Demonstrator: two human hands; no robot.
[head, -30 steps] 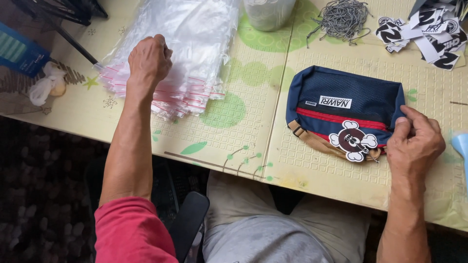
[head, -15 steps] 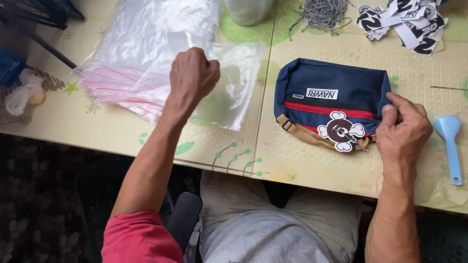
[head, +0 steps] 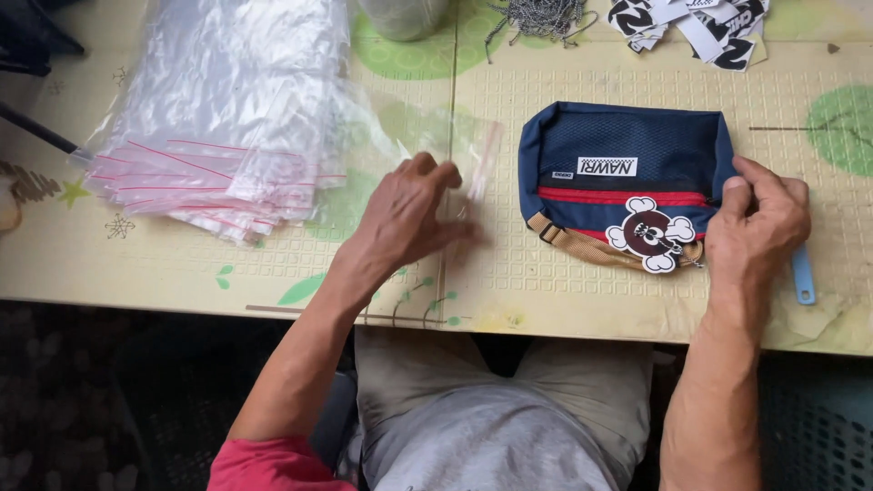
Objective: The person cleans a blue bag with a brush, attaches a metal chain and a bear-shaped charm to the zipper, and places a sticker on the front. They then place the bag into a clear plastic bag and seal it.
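Note:
A navy pouch (head: 627, 155) with a red zip, a tan strap and a round cartoon tag (head: 650, 236) lies flat on the yellowish table mat (head: 564, 291). My right hand (head: 759, 223) grips the pouch's right end. My left hand (head: 409, 218) holds a single clear zip bag (head: 436, 136) with a red strip, pulled away from the stack and now just left of the pouch. The bag is blurred by motion.
A stack of clear zip bags (head: 227, 118) lies at the left. Black-and-white printed tags (head: 700, 23) and a heap of ball chains (head: 541, 16) sit at the far edge, beside a pale container (head: 405, 16). A blue handle (head: 802, 277) pokes out under my right hand.
My left hand lifted one clear bag off the stack and carried it right, toward the pouch. My right hand stayed on the pouch's right end.

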